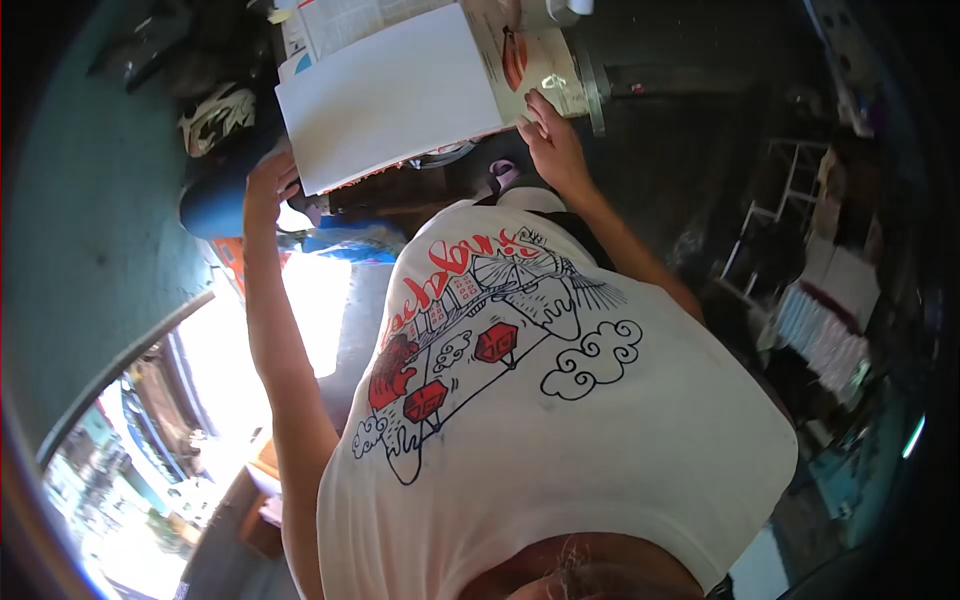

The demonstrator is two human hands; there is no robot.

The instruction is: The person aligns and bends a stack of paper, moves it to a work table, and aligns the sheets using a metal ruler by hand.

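Observation:
A white sheet (395, 100), paper or thin board, lies slanted on the table in front of me. My left hand (270, 185) is beside its lower left corner, fingers loosely bent and apart. I cannot tell whether they touch the sheet's edge. To the right of the sheet, my right hand (552, 140) is at the near edge of a printed page (548, 72) with a red, leaf-like shape on it. Its fingers are slightly curled and spread from the thumb, with nothing visible in them.
Newspaper (345, 22) shows beyond the white sheet. A blue plastic bag (350, 243) is below the table's near edge. A teal wall (100, 210) and a bright opening (140, 480) are at left. A white metal rack (770, 215) and cluttered items stand at right.

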